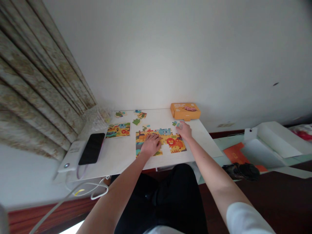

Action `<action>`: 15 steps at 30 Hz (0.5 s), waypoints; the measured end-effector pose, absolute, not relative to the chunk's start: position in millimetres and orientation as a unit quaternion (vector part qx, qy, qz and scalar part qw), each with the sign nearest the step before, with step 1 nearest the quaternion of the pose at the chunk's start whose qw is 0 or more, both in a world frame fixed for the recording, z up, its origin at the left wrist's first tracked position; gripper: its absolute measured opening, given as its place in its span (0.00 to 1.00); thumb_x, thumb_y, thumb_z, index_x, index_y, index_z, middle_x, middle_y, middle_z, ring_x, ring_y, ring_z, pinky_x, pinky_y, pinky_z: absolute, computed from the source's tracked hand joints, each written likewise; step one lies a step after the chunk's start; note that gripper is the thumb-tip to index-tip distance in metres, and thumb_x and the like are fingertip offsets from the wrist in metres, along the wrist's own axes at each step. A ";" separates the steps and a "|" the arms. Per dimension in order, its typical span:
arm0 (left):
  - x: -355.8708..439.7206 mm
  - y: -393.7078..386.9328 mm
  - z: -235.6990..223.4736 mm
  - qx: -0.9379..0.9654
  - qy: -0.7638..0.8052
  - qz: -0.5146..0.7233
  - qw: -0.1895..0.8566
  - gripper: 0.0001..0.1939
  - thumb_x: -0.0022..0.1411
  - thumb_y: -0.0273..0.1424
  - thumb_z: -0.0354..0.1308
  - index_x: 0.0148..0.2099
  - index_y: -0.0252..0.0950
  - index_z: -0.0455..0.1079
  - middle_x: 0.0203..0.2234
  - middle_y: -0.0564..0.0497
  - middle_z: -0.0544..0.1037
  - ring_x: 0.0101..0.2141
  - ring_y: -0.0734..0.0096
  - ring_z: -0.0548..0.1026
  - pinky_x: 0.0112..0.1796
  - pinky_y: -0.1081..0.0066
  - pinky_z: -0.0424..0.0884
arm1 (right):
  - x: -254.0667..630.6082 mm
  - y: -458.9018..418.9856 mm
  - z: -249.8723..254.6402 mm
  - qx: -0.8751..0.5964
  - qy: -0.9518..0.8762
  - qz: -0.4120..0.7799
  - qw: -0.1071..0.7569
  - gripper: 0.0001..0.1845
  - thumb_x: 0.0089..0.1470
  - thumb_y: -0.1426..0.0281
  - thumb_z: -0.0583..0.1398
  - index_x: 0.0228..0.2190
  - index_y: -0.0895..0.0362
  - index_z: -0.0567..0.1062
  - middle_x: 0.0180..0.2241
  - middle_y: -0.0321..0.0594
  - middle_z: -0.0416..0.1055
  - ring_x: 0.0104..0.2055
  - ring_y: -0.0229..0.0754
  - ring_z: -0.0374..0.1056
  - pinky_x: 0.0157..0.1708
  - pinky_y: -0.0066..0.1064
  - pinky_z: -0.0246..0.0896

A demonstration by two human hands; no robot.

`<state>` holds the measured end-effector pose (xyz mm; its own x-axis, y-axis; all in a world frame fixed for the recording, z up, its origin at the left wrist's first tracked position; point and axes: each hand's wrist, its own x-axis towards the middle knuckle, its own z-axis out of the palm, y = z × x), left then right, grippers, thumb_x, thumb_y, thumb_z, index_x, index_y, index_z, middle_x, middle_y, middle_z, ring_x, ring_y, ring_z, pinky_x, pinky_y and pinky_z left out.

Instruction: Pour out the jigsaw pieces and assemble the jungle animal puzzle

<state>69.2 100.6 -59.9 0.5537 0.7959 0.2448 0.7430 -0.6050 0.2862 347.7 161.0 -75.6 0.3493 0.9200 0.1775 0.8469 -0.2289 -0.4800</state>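
A colourful jigsaw puzzle (170,143) with a lion picture lies partly assembled on the white table (117,156). My left hand (151,144) rests on its left half, fingers curled down flat on the pieces. My right hand (184,130) reaches to the puzzle's upper right corner, fingers bent over loose pieces (175,123) there; whether it grips one I cannot tell. More loose pieces (138,117) lie scattered at the table's far side.
An orange puzzle box (185,111) stands at the far right corner. A picture card (118,130) lies left of the puzzle. A black phone (92,148) rests on a white device (71,156) with cables. Curtains hang at left; papers lie at right.
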 end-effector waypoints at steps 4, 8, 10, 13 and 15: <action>69.1 100.3 -60.9 0.876 0.436 0.190 0.076 0.16 0.70 0.30 0.54 0.56 0.40 0.76 0.58 0.46 0.78 0.58 0.58 0.73 0.63 0.54 0.64 | 353.9 170.9 -74.6 -0.782 -0.572 0.093 0.232 0.25 0.56 0.62 0.65 0.55 0.51 0.75 0.52 0.47 0.78 0.57 0.55 0.70 0.56 0.47 0.64; 69.2 100.1 -59.9 0.875 0.435 0.197 0.081 0.16 0.70 0.30 0.54 0.56 0.40 0.76 0.58 0.46 0.78 0.58 0.59 0.73 0.63 0.54 0.64 | 356.5 177.7 -78.8 -0.761 -0.565 0.126 0.291 0.27 0.47 0.67 0.67 0.51 0.56 0.77 0.49 0.49 0.77 0.51 0.52 0.73 0.53 0.44 0.67; 69.3 100.1 -58.8 0.875 0.435 0.196 0.083 0.16 0.70 0.30 0.54 0.56 0.40 0.76 0.58 0.47 0.78 0.58 0.59 0.73 0.63 0.54 0.64 | 356.8 178.7 -80.9 -0.740 -0.565 0.144 0.335 0.25 0.45 0.69 0.66 0.48 0.59 0.78 0.46 0.48 0.78 0.47 0.50 0.73 0.51 0.42 0.68; 69.3 99.9 -57.7 0.875 0.435 0.193 0.086 0.16 0.70 0.30 0.54 0.56 0.40 0.76 0.57 0.47 0.78 0.58 0.59 0.72 0.63 0.55 0.63 | 354.7 176.9 -81.9 -0.716 -0.559 0.182 0.376 0.20 0.46 0.70 0.64 0.44 0.59 0.78 0.40 0.43 0.79 0.41 0.47 0.74 0.47 0.38 0.69; 69.0 99.8 -58.1 0.876 0.436 0.189 0.085 0.16 0.70 0.30 0.54 0.56 0.40 0.76 0.57 0.47 0.78 0.58 0.59 0.72 0.63 0.54 0.63 | 351.7 175.7 -80.2 -0.705 -0.557 0.210 0.386 0.17 0.46 0.69 0.64 0.41 0.57 0.78 0.36 0.39 0.79 0.37 0.44 0.73 0.44 0.36 0.69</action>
<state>69.0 99.8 -58.1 0.5477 0.7961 0.2574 0.7318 -0.6050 0.3138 351.7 175.7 -80.2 0.2915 0.9473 0.1328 0.6230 -0.0827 -0.7779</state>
